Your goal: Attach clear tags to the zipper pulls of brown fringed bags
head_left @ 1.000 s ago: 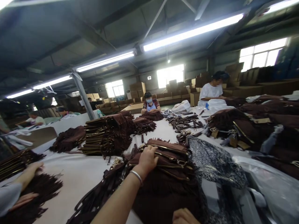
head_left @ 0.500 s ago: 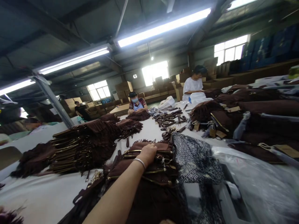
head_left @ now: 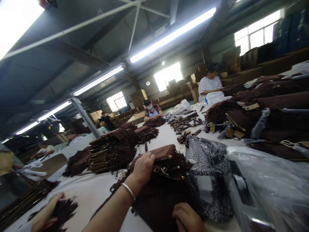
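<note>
My left hand (head_left: 144,166), with a silver bangle at its wrist, has its fingers closed over the edge of a brown zippered pouch (head_left: 164,152) on top of a small pile. Dark brown fabric (head_left: 156,201) hangs down in front of that pile. Low in the view, my right hand (head_left: 187,216) lies against this fabric with curled fingers; what they hold is hidden. A black-and-white patterned bag (head_left: 207,154) in clear plastic lies just right of the pile.
A tape dispenser (head_left: 243,190) and clear plastic sheeting (head_left: 272,174) are at right. Stacked fringed pouches (head_left: 108,149) stand at left. Another person's hand (head_left: 54,204) holds a fringed piece at lower left. Straps (head_left: 185,120) lie farther back, where people sit.
The view has swung left. My left hand has shifted to the pile's left side, and the top pouch is tilted up. My right hand has come further into view, as has another person's hand.
</note>
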Available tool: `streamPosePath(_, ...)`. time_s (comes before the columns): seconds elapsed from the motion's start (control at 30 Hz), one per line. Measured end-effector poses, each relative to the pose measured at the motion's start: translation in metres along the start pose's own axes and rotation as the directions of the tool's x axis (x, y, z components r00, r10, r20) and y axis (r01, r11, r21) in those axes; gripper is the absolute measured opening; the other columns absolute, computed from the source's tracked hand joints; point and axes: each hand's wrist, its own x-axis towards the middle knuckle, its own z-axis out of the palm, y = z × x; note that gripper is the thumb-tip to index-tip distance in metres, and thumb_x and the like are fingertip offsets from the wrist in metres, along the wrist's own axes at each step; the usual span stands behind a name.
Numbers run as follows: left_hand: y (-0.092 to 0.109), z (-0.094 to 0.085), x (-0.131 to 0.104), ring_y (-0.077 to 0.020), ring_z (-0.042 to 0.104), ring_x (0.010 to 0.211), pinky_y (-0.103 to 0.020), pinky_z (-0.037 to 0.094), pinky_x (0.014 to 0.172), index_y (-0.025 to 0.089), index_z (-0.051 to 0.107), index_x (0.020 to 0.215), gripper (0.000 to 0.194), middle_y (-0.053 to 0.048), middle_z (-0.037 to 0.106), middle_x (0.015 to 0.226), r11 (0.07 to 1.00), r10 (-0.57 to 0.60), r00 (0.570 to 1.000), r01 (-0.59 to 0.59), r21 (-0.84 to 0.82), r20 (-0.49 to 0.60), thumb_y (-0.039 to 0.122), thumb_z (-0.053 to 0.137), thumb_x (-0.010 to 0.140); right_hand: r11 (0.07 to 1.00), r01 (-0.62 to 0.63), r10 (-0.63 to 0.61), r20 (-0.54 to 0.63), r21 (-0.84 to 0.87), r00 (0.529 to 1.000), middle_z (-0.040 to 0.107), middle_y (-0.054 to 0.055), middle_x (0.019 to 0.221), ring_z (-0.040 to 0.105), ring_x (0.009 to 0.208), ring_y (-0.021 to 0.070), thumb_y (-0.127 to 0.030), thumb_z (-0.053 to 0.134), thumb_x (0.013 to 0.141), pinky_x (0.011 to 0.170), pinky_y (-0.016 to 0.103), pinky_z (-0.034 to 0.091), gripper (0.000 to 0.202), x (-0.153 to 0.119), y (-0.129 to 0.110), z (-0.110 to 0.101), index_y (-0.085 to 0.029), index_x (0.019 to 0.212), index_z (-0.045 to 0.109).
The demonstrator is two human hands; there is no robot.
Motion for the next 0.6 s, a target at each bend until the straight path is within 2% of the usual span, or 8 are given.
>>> streamPosePath(0.1,0.019,0.004,-0.036,-0.025,0.051,0.098,-0.037,0.044,0.086,0.02,0.057,0.097,0.019,-0.011,0.056,0.103,0.999,-0.045,0.999,0.045,-0.02,0.02,0.01,0.047,0.085,0.989,-0.099,0.076,-0.198,-0.108,0.977,0.064,0.013,0.117,0.06,0.11,0.0261,-0.014,0.049,0.086,0.094,0.041,0.051,0.034,0.005,-0.016,-0.023,-0.02,0.118,0.06)
streamPosePath(0.17,0.023,0.005,-0.049,-0.0248,0.05,0.101,-0.037,0.043,0.089,0.021,0.057,0.104,0.024,-0.01,0.056,0.106,0.996,-0.071,0.997,0.071,-0.052,0.009,0.01,0.048,0.084,0.965,-0.2,0.153,-0.256,-0.172,0.954,0.058,0.015,0.128,0.054,0.121,0.0294,-0.016,0.048,0.087,0.101,0.048,0.047,0.04,0.011,-0.023,-0.032,-0.019,0.127,0.055)
streamPosePath(0.23,0.022,0.002,-0.056,-0.0244,0.049,0.106,-0.035,0.042,0.092,0.021,0.056,0.112,0.033,-0.01,0.055,0.11,0.992,-0.089,0.996,0.086,-0.092,-0.026,0.009,0.05,0.082,0.941,-0.257,0.205,-0.236,-0.218,0.95,0.054,0.015,0.134,0.049,0.126,0.0304,-0.018,0.047,0.087,0.104,0.051,0.043,0.045,0.021,-0.026,-0.034,-0.017,0.132,0.051)
streamPosePath(0.33,0.018,-0.005,-0.061,-0.0229,0.05,0.104,-0.033,0.043,0.09,0.021,0.056,0.119,0.038,-0.01,0.056,0.109,0.99,-0.077,0.992,0.065,-0.123,-0.097,0.009,0.045,0.085,0.927,-0.255,0.213,-0.171,-0.276,0.962,0.049,0.016,0.141,0.043,0.131,0.0309,-0.017,0.047,0.086,0.107,0.051,0.04,0.051,0.042,-0.028,-0.029,-0.015,0.136,0.048)
streamPosePath(0.47,0.016,-0.009,-0.075,-0.0218,0.054,0.089,-0.033,0.045,0.082,0.02,0.064,0.101,0.03,-0.009,0.058,0.094,0.988,-0.067,0.989,0.048,-0.145,-0.132,0.009,0.041,0.086,0.921,-0.244,0.234,-0.07,-0.303,0.97,0.056,0.017,0.132,0.049,0.123,0.0316,-0.018,0.052,0.083,0.101,0.048,0.043,0.046,0.075,-0.039,-0.024,-0.014,0.128,0.056)
streamPosePath(0.53,0.016,-0.005,-0.088,-0.0216,0.054,0.089,-0.032,0.044,0.08,0.021,0.065,0.092,0.027,-0.008,0.059,0.091,0.981,-0.075,0.984,0.043,-0.191,-0.164,0.008,0.043,0.084,0.906,-0.27,0.279,-0.02,-0.325,0.96,0.062,0.016,0.123,0.054,0.116,0.0323,-0.019,0.056,0.08,0.096,0.047,0.044,0.041,0.085,-0.05,-0.025,-0.016,0.12,0.061)
streamPosePath(0.6,0.016,0.0,-0.106,-0.0218,0.054,0.091,-0.032,0.044,0.08,0.022,0.066,0.092,0.029,-0.008,0.059,0.091,0.967,-0.083,0.973,0.026,-0.255,-0.215,0.007,0.043,0.083,0.893,-0.275,0.293,-0.004,-0.356,0.956,0.066,0.014,0.117,0.056,0.112,0.0327,-0.018,0.057,0.08,0.095,0.046,0.043,0.035,0.087,-0.066,-0.026,-0.019,0.114,0.065)
